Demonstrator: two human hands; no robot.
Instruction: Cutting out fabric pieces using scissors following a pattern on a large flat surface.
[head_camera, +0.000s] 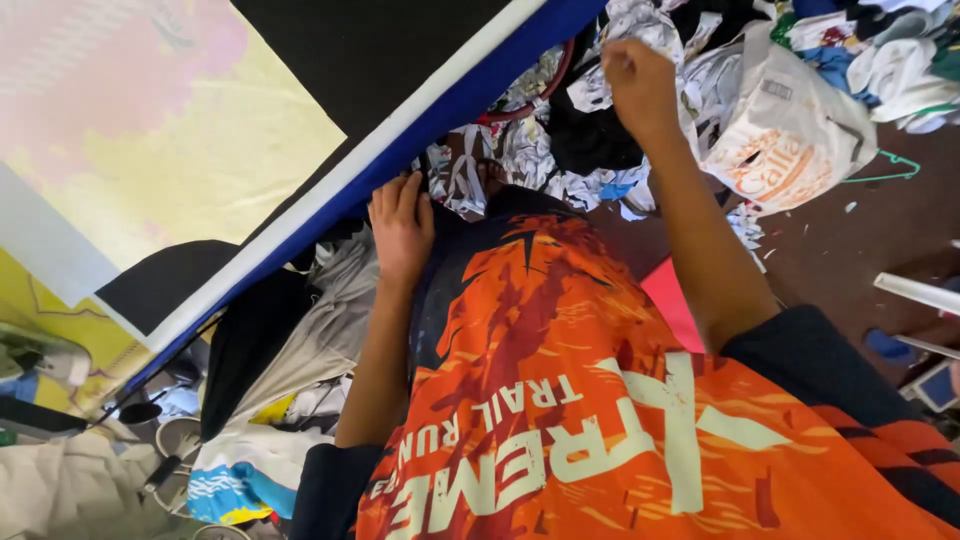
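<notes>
Left hand (402, 225): I see it flat at centre frame, fingers together, pressing on the blue-edged board (420, 125), holding nothing.
Right hand (640, 85): top centre, fingers curled into the pile of cloth scraps (560, 150); whether it grips any, I cannot tell.
Plastic bag (790, 135): lies just right of the pile, slumped.

We list as unclear: fingertips of our left hand (401, 225), tucked under the blue-and-white padded board edge (420, 130); our right hand (640, 85), fingers buried in the far heap of crumpled cloth scraps (560, 150), grip undetermined; green wire hanger (885, 168), partly covered, far right.
</notes>
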